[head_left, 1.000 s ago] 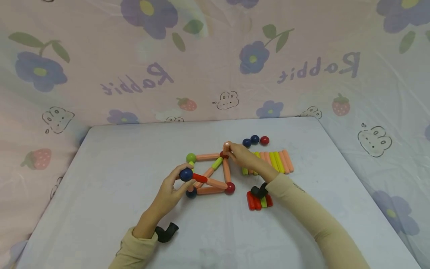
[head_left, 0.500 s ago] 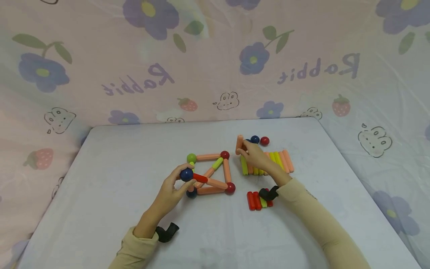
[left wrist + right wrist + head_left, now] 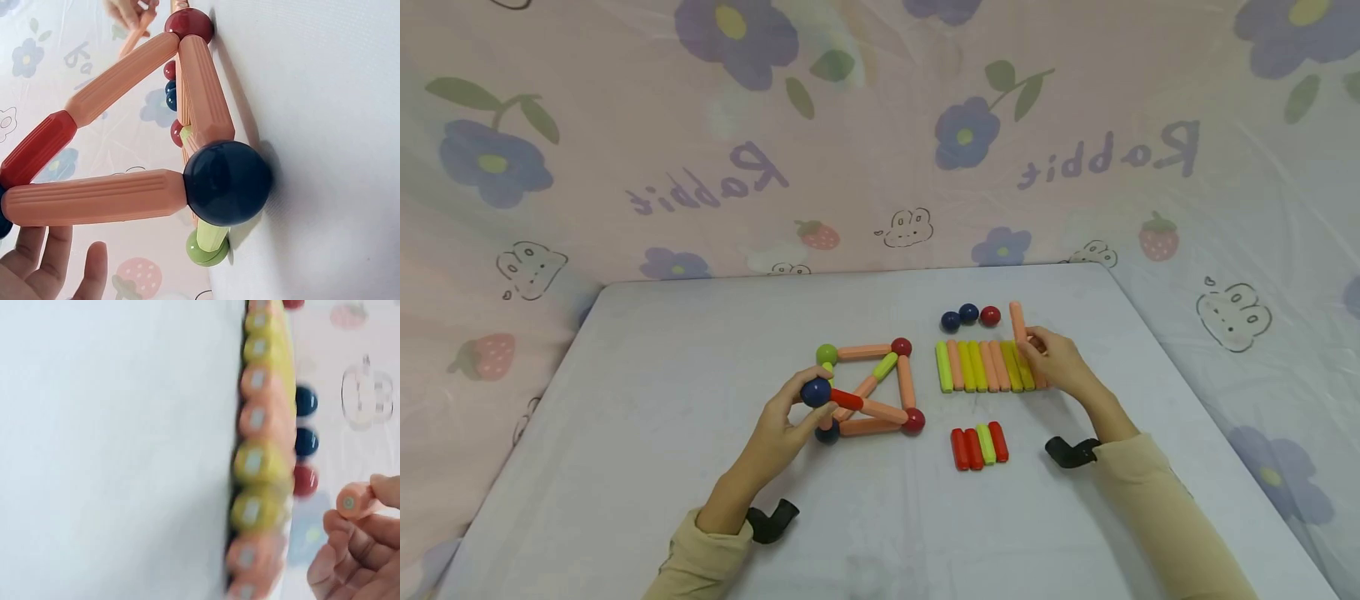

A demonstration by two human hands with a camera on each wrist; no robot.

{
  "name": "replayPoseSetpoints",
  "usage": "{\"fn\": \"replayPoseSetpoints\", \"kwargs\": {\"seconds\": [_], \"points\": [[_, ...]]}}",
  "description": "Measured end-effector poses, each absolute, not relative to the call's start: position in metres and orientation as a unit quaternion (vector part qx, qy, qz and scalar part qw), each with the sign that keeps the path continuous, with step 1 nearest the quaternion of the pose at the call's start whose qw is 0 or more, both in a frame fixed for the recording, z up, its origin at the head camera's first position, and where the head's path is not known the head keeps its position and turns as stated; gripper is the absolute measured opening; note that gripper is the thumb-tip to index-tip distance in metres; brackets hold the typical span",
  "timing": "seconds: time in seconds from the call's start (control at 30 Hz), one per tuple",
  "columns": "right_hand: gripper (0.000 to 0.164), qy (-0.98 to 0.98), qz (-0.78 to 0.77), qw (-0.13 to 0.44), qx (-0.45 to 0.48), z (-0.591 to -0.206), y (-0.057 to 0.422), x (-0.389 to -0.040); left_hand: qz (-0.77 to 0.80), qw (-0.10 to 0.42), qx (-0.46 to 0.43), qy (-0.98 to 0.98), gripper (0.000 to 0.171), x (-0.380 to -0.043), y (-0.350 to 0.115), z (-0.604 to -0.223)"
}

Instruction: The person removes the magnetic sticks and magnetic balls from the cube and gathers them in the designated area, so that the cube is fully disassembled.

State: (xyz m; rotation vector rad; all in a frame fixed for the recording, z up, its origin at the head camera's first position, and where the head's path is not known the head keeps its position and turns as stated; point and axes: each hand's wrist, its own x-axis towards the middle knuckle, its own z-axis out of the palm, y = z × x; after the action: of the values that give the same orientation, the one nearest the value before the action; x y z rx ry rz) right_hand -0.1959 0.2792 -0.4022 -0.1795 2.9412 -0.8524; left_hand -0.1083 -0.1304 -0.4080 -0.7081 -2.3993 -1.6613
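Observation:
My left hand (image 3: 781, 429) holds a dark blue ball (image 3: 816, 392) raised above the table. From it a red stick (image 3: 847, 398) joined to a peach one slopes down to a red ball (image 3: 913, 421). Another peach stick (image 3: 94, 197) drops to the lower blue ball (image 3: 228, 182). These belong to a ball-and-stick frame lying on the table, with a green ball (image 3: 826, 355) and a second red ball (image 3: 901, 347) at its far corners and a diagonal across it. My right hand (image 3: 1060, 360) pinches a peach stick (image 3: 1017, 321), tilted up over the right end of a stick row.
The row of yellow, lime and peach sticks (image 3: 970, 367) lies right of the frame. Behind it sit two blue balls (image 3: 968, 313) and a red ball (image 3: 990, 316). Nearer are short red sticks (image 3: 959, 450) and a lime one (image 3: 986, 444). A printed curtain (image 3: 865, 167) backs the table.
My right hand has carried the peach stick rightward, from above the frame's far red ball, across the stick row to its right end. My left hand has stayed on the raised blue ball.

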Motion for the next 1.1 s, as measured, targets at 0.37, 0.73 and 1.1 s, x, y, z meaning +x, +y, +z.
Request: {"fn": "replayPoseSetpoints", "kwargs": {"seconds": [0.37,0.73,1.1], "points": [[0.044,0.968,-0.239,0.066,-0.021,-0.424,0.334,-0.185,-0.503,0.091,-0.235,-0.827,0.064,-0.111,-0.135,-0.41],[0.037,0.968,-0.232,0.095,-0.016,-0.423,0.337,-0.183,-0.577,0.021,-0.22,-0.786,0.02,-0.12,-0.139,-0.42],[0.026,0.965,-0.249,-0.026,-0.072,-0.403,0.284,-0.167,-0.568,0.015,-0.222,-0.793,0.014,-0.135,-0.14,-0.418]]}}
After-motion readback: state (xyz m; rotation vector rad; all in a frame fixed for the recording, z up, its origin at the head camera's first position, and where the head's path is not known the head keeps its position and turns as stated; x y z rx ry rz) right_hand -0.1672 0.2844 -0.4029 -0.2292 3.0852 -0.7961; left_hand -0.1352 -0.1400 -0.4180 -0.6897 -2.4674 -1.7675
